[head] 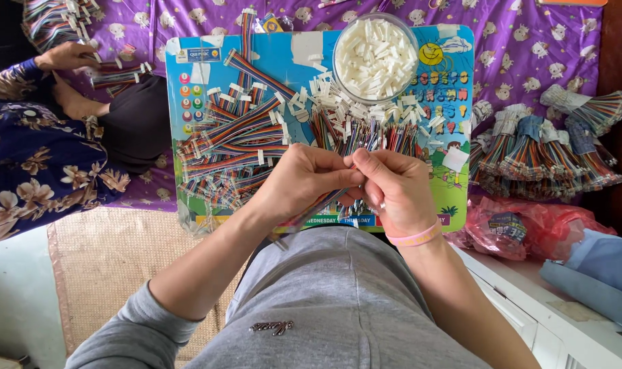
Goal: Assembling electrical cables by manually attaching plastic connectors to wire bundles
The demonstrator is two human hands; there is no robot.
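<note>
At the centre of the frame, the left hand [304, 181] pinches a striped ribbon cable [311, 208] while the right hand [393, 191] clenches its tip, steadying it. The bowl of white connectors [374, 55] sits within reach at upper centre on the colourful board [188, 82].

Grey pushed-up sleeve, grey trousers, pink wristband [415, 237] and a finger ring.
</note>
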